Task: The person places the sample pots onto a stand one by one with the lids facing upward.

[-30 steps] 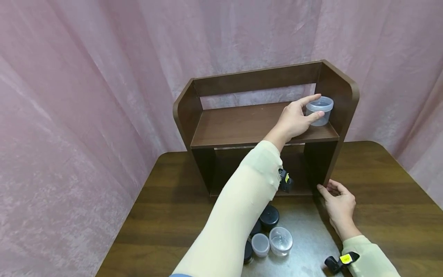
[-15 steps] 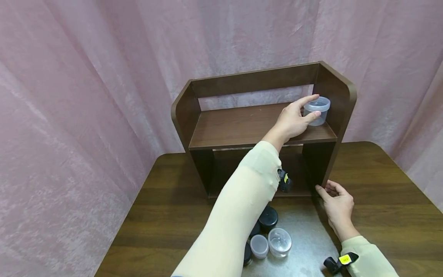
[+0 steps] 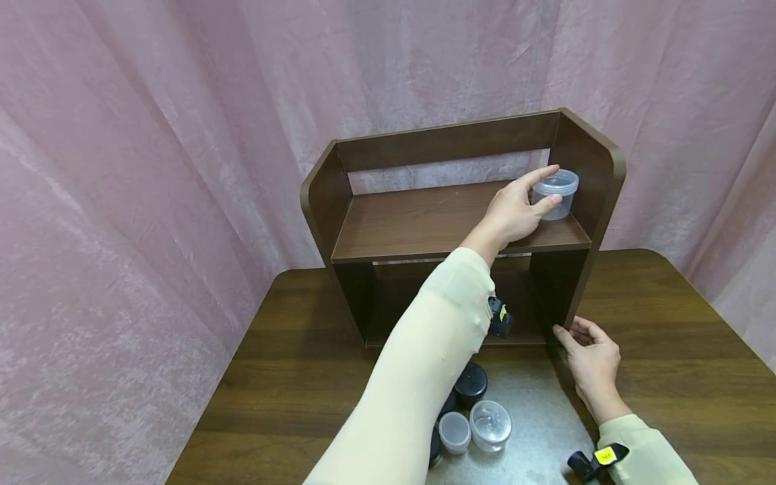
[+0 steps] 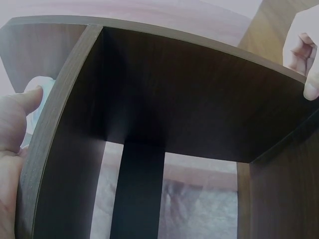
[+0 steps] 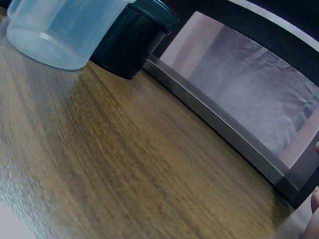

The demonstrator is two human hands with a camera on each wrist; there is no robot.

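My left hand (image 3: 515, 207) reaches across to the right end of the upper shelf. Its thumb and fingers hold a clear plastic container (image 3: 560, 195) with a lid, which stands there close to the side panel. Part of that container (image 4: 42, 102) shows beyond the shelf board in the left wrist view. Low on the right, my right hand (image 3: 594, 364) grips the lower front edge of the brown shelf unit (image 3: 418, 219), thumb in front and fingers at the outer side. The right hand (image 4: 301, 52) also appears at the panel edge in the left wrist view.
In front of the unit stand a clear tub (image 3: 491, 426), a smaller translucent container (image 3: 455, 432) and several black containers (image 3: 471, 382), partly behind the left sleeve. The wooden table (image 3: 261, 391) ends at a pink curtain (image 3: 182, 168).
The head view has shifted very slightly. Both hands keep their places, the left on the container and the right on the shelf unit.
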